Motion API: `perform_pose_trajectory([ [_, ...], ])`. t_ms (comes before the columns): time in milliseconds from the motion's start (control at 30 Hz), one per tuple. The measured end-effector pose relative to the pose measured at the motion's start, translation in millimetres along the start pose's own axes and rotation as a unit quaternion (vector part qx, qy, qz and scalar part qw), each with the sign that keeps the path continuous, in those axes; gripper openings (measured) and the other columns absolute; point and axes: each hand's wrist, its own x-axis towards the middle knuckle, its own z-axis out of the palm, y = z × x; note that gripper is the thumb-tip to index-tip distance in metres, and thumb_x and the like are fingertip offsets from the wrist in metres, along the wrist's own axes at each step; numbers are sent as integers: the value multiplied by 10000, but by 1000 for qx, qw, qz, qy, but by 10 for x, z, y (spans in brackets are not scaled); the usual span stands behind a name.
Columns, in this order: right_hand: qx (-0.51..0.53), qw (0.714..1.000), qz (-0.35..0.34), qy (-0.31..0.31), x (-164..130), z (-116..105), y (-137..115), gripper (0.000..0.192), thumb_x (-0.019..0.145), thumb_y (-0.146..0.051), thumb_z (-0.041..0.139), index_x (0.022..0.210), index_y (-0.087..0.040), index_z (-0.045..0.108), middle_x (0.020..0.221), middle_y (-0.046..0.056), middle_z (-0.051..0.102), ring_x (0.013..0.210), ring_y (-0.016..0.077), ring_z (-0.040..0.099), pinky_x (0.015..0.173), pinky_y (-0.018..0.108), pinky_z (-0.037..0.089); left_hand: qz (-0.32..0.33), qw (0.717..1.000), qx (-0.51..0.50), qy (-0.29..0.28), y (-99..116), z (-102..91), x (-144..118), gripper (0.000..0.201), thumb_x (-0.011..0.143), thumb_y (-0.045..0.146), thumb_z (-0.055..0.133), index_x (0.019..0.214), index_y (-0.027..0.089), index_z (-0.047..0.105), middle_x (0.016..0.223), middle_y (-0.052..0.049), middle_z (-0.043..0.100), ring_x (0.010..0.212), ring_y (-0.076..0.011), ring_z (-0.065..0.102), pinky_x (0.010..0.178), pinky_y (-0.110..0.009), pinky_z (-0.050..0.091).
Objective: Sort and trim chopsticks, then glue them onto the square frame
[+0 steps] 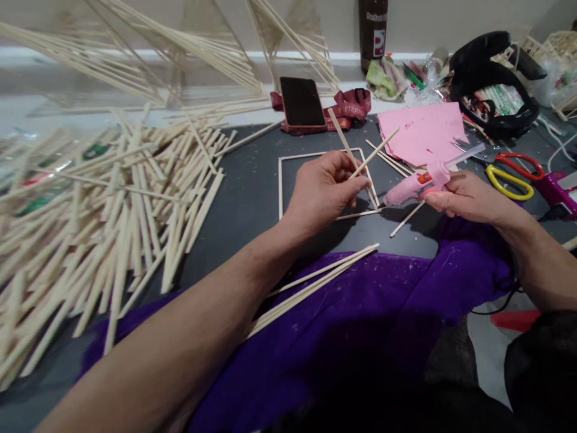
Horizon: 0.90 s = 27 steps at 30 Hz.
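Observation:
Pinched in my left hand [325, 187] are two thin wooden sticks [381, 150] that cross each other. One slants down toward a corner of a square stick frame [280, 186] lying on the grey table. My right hand [469, 195] grips a pink glue gun [406, 187], and a clear glue stick [469, 154] pokes out of its back. The gun's nozzle is at the frame's near right corner; whether it touches the sticks I cannot tell. Part of the frame is hidden behind my left hand.
A big heap of sticks [130, 222] covers the left side. More sticks [311, 282] lie on purple cloth [360, 313] over my lap. Beyond the frame are a phone [302, 103] on a red lanyard, pink paper [424, 133], scissors [511, 181] and a dark bottle [373, 36].

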Motion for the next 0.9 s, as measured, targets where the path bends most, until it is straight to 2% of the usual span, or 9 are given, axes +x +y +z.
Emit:
perform_pose_trajectory([
  [400,-27,999,-41,14,24,13,9,459,910,-494,514,570,-187,496,580,8,487,606,112,459,553,266,323,2,1000,2,-3,-16,-13,17,149,709,104,684,743,202,577,584,33,602,440,-83,479,428,-227,357],
  [600,2,1000,-24,8,1,25,9,458,910,-533,499,614,-185,526,568,-4,495,542,103,456,536,272,332,1,1000,4,3,-24,-10,19,160,706,98,690,735,203,573,579,37,596,429,-82,472,428,-236,358],
  [900,1,999,-32,11,13,21,7,452,909,-524,517,618,-179,545,593,8,523,575,105,484,550,265,349,-23,1000,-17,4,-11,-6,33,177,703,65,683,724,195,565,596,30,611,411,-70,459,416,-231,353],
])
